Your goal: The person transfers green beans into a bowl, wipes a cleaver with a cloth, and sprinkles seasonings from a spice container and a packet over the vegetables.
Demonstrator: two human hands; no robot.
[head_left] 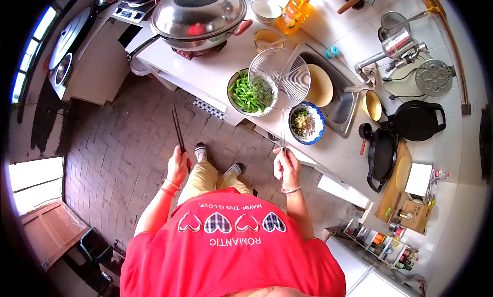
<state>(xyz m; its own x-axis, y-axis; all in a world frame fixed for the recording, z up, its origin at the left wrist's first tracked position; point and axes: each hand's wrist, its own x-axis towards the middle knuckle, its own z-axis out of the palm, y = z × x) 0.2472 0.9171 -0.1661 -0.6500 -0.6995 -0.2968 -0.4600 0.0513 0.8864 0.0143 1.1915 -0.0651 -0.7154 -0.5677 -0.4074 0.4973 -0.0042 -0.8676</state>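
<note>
The left hand [178, 166] has its fingers wrapped round two dark chopsticks [178, 132]. They point out over the floor [123, 132], away from the counter [205, 68]. If those fingers get loose, the sticks could drop down by the feet [201, 152].

The right hand [286, 167] has its fingers curled round the handle of a big wire strainer [281, 79]. Its round part is over the counter and covers some of the bowl of green pieces. I can't tell if it touches that bowl. The handle goes right past the blue-rimmed bowl [322, 123], so a sideways swing could bump it. Both bowls are near the counter's edge, so a hard knock could tip one and spill the food.

The pale bowl [251, 115] has lots of cut green pieces [245, 98] in it. The blue-rimmed one holds tiny chopped bits [304, 123], some green and some pale. The big pot [192, 44] has its shiny lid [197, 12] on, so its inside is hidden. A tan basin [319, 86] sits in the sink [336, 99].
</note>
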